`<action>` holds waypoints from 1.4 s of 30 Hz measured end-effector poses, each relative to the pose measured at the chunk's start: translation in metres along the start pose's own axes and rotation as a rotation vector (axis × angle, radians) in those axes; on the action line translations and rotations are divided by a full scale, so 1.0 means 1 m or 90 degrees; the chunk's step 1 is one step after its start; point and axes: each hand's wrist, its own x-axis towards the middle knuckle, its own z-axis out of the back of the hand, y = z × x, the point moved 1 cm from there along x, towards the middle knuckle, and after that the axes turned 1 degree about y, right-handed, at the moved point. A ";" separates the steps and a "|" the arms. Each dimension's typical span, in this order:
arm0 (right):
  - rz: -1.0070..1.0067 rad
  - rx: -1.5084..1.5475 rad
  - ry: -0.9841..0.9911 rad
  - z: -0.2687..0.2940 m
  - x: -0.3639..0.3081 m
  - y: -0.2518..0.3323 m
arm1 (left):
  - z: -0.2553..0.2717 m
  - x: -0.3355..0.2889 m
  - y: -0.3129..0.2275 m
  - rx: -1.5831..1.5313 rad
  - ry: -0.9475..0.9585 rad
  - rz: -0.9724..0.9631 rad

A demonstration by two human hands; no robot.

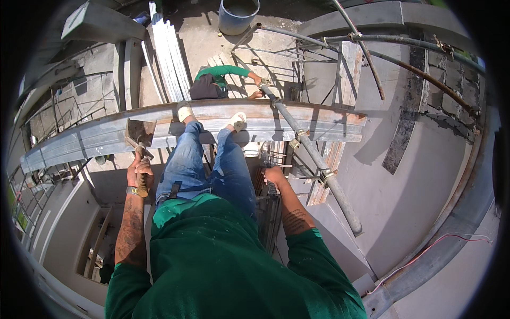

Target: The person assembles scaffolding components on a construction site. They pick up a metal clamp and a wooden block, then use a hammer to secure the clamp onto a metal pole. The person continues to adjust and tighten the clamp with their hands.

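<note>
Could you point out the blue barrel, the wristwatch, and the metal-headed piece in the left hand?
Blue barrel (235,26): head view, on its outer wall.
Wristwatch (132,190): head view, on its band.
Metal-headed piece (139,133) in the left hand (135,171): head view, on its plate-like head.

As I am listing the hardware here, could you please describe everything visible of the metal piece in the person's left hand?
The metal piece looks like worn, rust-tinged steel: a squarish head with raised sides on a brownish, ridged rod that appears threaded. Its head points toward the picture's top. The left hand grips the rod with wrapped fingers, and the rod's end shows below them. The head overlaps the grey beam in view; whether they touch cannot be told.
</note>
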 end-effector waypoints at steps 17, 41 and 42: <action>0.025 -0.091 -0.238 0.004 0.366 -0.045 | -0.017 0.142 0.155 0.360 -0.408 0.263; 0.223 0.363 -0.520 -0.130 0.486 -0.048 | 0.012 0.181 0.160 0.335 -0.529 0.272; 0.279 0.499 -0.496 -0.150 0.479 -0.059 | 0.007 0.176 0.163 0.323 -0.488 0.310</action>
